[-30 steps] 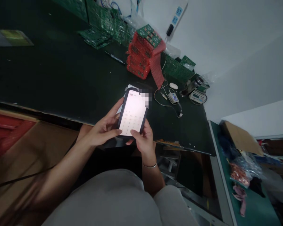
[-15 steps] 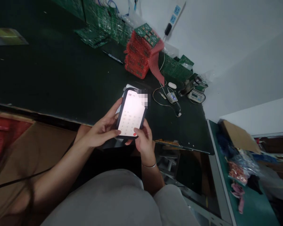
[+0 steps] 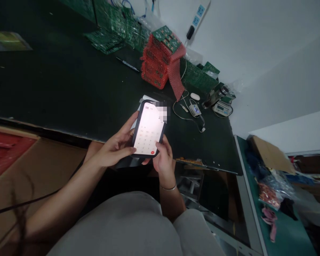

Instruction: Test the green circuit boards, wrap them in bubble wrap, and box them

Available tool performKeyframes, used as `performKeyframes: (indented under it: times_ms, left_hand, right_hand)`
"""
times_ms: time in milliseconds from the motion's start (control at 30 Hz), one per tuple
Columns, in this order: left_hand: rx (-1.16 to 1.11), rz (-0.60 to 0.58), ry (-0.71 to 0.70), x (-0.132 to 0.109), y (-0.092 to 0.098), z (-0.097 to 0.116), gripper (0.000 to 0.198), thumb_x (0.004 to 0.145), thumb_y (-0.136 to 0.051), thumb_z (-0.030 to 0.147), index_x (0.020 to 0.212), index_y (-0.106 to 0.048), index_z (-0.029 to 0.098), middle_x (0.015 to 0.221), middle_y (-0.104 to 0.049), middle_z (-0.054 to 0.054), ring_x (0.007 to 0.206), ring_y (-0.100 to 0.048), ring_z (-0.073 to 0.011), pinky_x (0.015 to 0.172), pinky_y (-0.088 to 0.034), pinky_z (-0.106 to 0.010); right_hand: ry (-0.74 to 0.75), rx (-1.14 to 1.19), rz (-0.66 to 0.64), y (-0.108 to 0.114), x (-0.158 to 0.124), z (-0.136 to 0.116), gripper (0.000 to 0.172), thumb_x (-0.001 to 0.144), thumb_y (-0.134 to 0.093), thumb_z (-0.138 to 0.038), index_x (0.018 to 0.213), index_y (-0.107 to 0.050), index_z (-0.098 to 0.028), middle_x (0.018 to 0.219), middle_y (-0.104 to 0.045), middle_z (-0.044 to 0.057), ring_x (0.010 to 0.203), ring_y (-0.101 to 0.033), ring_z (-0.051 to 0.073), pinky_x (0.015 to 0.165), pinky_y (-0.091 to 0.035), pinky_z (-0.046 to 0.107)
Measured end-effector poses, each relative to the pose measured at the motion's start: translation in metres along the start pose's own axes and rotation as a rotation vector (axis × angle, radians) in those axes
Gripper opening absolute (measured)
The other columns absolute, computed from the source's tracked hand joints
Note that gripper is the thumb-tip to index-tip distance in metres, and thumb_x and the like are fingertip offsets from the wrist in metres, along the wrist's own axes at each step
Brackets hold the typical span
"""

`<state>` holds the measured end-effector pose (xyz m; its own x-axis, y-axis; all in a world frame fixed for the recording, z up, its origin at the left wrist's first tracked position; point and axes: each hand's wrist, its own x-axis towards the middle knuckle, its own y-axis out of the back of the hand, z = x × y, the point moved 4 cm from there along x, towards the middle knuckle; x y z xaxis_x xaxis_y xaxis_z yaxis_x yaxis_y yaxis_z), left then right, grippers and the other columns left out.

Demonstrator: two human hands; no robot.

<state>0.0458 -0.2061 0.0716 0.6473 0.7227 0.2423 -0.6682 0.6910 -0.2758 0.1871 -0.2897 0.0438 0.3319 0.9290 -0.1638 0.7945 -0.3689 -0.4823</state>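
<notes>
Nearest, below the phone point(image 3: 148, 129), lies the person's lap in grey cloth, and both forearms rise from it to the handset. The left hand point(image 3: 114, 149) grips the phone's left edge, its fingers point(image 3: 128, 126) closed along the side and the thumb across the lower corner. This grip matches that of a second ago. The right hand point(image 3: 164, 160), with a thin bracelet point(image 3: 168, 187) on the wrist below the phone, cups the lower right corner with its fingers curled behind the case. Its thumb point(image 3: 160, 145) has moved up from the bottom edge onto the lit keypad. A red button now shows at the screen's lower right, which was not there a second ago. The phone hangs in the air over the near edge of the dark surface point(image 3: 69, 89). Just beyond the phone lies a white sheet point(image 3: 146, 97), and to its right a cable point(image 3: 188, 119) and a small device point(image 3: 195, 110). Farther beyond the phone stand a red stack of boards point(image 3: 157, 67), a pen point(image 3: 127, 64) and green boards point(image 3: 109, 35).
</notes>
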Motion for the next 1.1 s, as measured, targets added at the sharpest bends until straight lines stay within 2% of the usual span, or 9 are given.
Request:
performKeyframes:
  times_ms: [100,167,300,367,500,600,733,867,1100]
  left_hand:
    - [0.045,0.013,-0.006,0.000,0.002,-0.001,0.091,0.079,-0.095,0.033,0.161,-0.055,0.028,0.164,-0.049,-0.015,0.137,-0.060,-0.0465,0.107,-0.062,-0.051]
    - [0.067,0.020,-0.004,0.000,0.002,-0.003,0.098,0.080,-0.096,0.036,0.165,-0.049,0.027,0.161,-0.052,-0.016,0.138,-0.059,-0.0474,0.109,-0.059,-0.054]
    - [0.078,-0.031,0.032,-0.001,-0.001,-0.006,0.106,0.089,-0.089,0.036,0.174,-0.026,0.039,0.150,-0.064,-0.012,0.118,-0.072,-0.0389,0.101,-0.064,-0.053]
    - [0.059,-0.055,0.051,-0.001,-0.004,-0.005,0.107,0.090,-0.088,0.038,0.174,-0.021,0.043,0.149,-0.065,-0.010,0.110,-0.075,-0.0354,0.096,-0.066,-0.049]
    - [0.043,-0.061,0.054,-0.002,-0.005,-0.002,0.099,0.092,-0.086,0.036,0.172,-0.028,0.043,0.152,-0.063,-0.010,0.110,-0.075,-0.0320,0.089,-0.067,-0.038]
    - [-0.001,-0.065,0.030,-0.002,-0.003,-0.002,0.094,0.094,-0.084,0.033,0.171,-0.031,0.044,0.152,-0.063,-0.007,0.116,-0.073,-0.0293,0.093,-0.065,-0.035]
    - [-0.035,-0.037,0.046,-0.003,-0.001,-0.004,0.101,0.091,-0.086,0.033,0.173,-0.028,0.039,0.145,-0.067,-0.010,0.105,-0.075,-0.0288,0.089,-0.067,-0.036]
    - [-0.077,-0.050,0.080,-0.003,-0.004,-0.004,0.098,0.091,-0.085,0.033,0.171,-0.029,0.045,0.134,-0.073,-0.006,0.099,-0.077,-0.0281,0.080,-0.068,-0.036]
    - [-0.071,-0.011,0.098,-0.002,-0.005,-0.003,0.104,0.087,-0.089,0.038,0.172,-0.030,0.043,0.131,-0.073,-0.006,0.101,-0.076,-0.0313,0.089,-0.067,-0.045]
  right_hand:
    - [0.024,0.009,-0.011,0.003,0.000,0.001,0.048,0.078,-0.074,-0.049,0.119,-0.063,-0.028,0.102,-0.075,0.001,0.075,-0.073,0.021,0.040,-0.062,0.029]
    - [0.029,0.018,-0.013,0.004,0.000,0.002,0.050,0.077,-0.076,-0.047,0.121,-0.063,-0.027,0.101,-0.075,0.000,0.073,-0.072,0.020,0.040,-0.061,0.027]
    - [0.009,-0.008,-0.013,0.002,-0.003,0.001,0.058,0.074,-0.084,-0.043,0.125,-0.061,-0.028,0.105,-0.078,0.000,0.080,-0.076,0.022,0.048,-0.067,0.030]
    - [0.008,-0.041,-0.014,0.000,-0.004,0.000,0.057,0.075,-0.086,-0.044,0.123,-0.061,-0.028,0.104,-0.078,-0.001,0.080,-0.077,0.022,0.048,-0.068,0.029]
    - [0.018,-0.046,-0.015,0.000,-0.005,0.000,0.057,0.077,-0.086,-0.047,0.124,-0.061,-0.027,0.109,-0.078,0.001,0.086,-0.079,0.023,0.051,-0.070,0.030]
    - [0.016,-0.004,-0.056,0.001,-0.007,-0.002,0.062,0.073,-0.087,-0.045,0.126,-0.062,-0.027,0.119,-0.077,0.003,0.097,-0.078,0.027,0.055,-0.072,0.034]
    - [0.002,0.033,-0.171,0.002,-0.007,-0.006,0.069,0.068,-0.089,-0.042,0.131,-0.063,-0.028,0.120,-0.077,0.003,0.100,-0.077,0.028,0.053,-0.073,0.037]
    - [0.016,0.042,-0.242,0.006,-0.005,-0.004,0.073,0.069,-0.092,-0.042,0.134,-0.061,-0.029,0.121,-0.077,0.003,0.089,-0.077,0.024,0.051,-0.072,0.035]
    - [0.041,0.006,-0.279,0.010,-0.003,0.002,0.072,0.074,-0.088,-0.044,0.138,-0.058,-0.030,0.125,-0.075,0.003,0.096,-0.077,0.025,0.055,-0.073,0.036]
